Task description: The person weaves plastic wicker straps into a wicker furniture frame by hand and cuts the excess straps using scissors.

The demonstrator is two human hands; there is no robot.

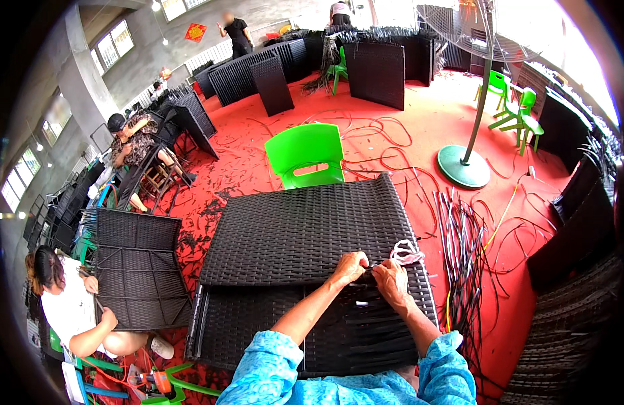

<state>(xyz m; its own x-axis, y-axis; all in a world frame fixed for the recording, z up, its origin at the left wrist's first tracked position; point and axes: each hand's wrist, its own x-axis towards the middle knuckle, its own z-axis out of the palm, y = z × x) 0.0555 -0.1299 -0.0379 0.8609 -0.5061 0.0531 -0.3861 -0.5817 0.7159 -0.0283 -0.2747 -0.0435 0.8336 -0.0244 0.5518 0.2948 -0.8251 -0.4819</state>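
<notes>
A black woven panel [298, 233] lies in front of me on top of another black woven panel [251, 324]. At the upper panel's near edge, toward its right corner, my left hand [351, 267] and my right hand [391, 279] work close together. Both have their fingers pinched on a short dark strip [370, 267], whose ends are mostly hidden by the fingers. A bundle of pale pink cord [406, 252] rests on the upper panel just beyond my right hand. Between my forearms, a small white piece [361, 304] lies on the lower panel.
A green chair [304, 152] stands beyond the panels. Loose black strips [464, 270] litter the red floor at right, near a fan's round green base [464, 166]. At left, a seated person [72, 304] holds another woven panel [140, 283]. An orange tool [162, 382] lies lower left.
</notes>
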